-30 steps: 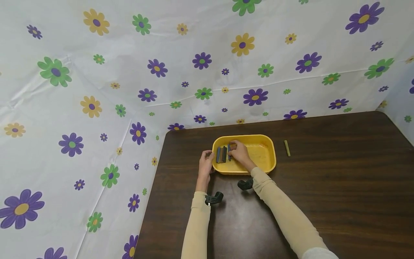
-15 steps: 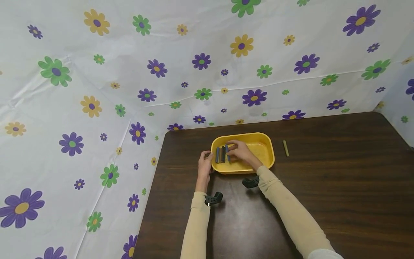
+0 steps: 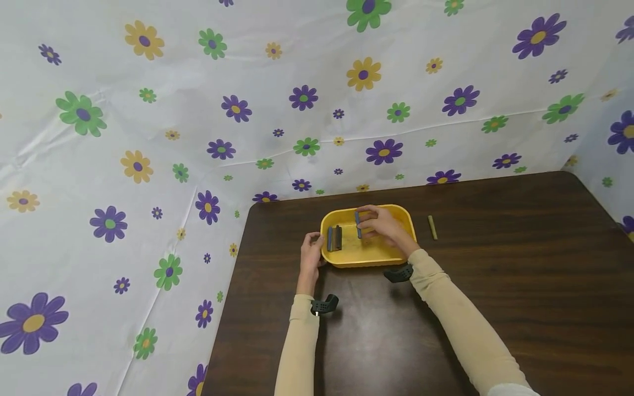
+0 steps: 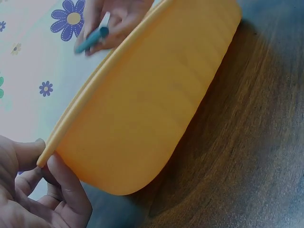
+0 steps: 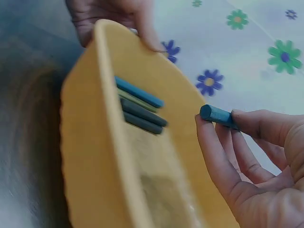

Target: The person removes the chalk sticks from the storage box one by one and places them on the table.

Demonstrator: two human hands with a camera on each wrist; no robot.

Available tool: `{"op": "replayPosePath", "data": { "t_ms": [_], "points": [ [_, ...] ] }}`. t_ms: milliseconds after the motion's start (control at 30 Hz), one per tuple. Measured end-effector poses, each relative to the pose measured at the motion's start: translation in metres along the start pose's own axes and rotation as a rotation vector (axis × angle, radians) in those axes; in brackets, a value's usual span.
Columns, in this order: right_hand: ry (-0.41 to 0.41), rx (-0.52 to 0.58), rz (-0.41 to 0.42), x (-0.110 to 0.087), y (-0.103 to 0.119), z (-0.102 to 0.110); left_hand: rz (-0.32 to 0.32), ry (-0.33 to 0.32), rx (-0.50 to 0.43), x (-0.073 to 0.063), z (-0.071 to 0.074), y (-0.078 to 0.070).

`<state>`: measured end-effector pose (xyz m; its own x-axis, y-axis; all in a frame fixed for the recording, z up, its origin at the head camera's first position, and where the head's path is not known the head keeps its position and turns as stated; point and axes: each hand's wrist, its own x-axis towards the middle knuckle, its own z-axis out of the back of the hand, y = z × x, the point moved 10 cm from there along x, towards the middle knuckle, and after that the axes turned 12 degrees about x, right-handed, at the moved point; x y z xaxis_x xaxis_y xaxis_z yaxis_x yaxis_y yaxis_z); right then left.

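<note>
My right hand [image 3: 385, 224] pinches a short blue stick [image 5: 221, 117], which looks like a chalk or pastel, between thumb and fingers. It is held over the yellow plastic tub [image 3: 359, 255], apart from its floor. My left hand [image 3: 310, 254] grips the tub's left rim, thumb on one side and fingers on the other, as the left wrist view shows. At the tub's left end several sticks lie side by side: a blue stick [image 5: 139, 91], an olive-coloured stick [image 5: 142, 101] and dark sticks [image 5: 144, 115].
On the brown wooden table [image 3: 495, 264], a lone olive stick [image 3: 432, 227] lies to the right of the tub. A white sheet with flower prints [image 3: 277, 110] hangs behind the table and at its left. Black wrist devices [image 3: 324, 304] sit on both forearms.
My right hand has lifted the blue stick away from the row and carried it to the right above the tub. The left hand stays on the rim. The head view has shifted slightly.
</note>
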<state>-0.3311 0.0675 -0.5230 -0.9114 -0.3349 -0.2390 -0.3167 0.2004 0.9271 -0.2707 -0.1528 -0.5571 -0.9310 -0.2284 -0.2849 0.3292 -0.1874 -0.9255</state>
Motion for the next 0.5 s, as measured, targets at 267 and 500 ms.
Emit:
{"op": "replayPosePath", "data": {
  "t_ms": [267,500],
  "points": [
    [-0.048,0.013,0.054,-0.014,0.026,0.047,-0.003,0.0,-0.006,0.0,-0.001,0.001],
    [-0.028,0.146,0.059,-0.03,0.041,0.073,-0.027,0.01,0.015,-0.004,0.001,-0.005]
  ]
}}
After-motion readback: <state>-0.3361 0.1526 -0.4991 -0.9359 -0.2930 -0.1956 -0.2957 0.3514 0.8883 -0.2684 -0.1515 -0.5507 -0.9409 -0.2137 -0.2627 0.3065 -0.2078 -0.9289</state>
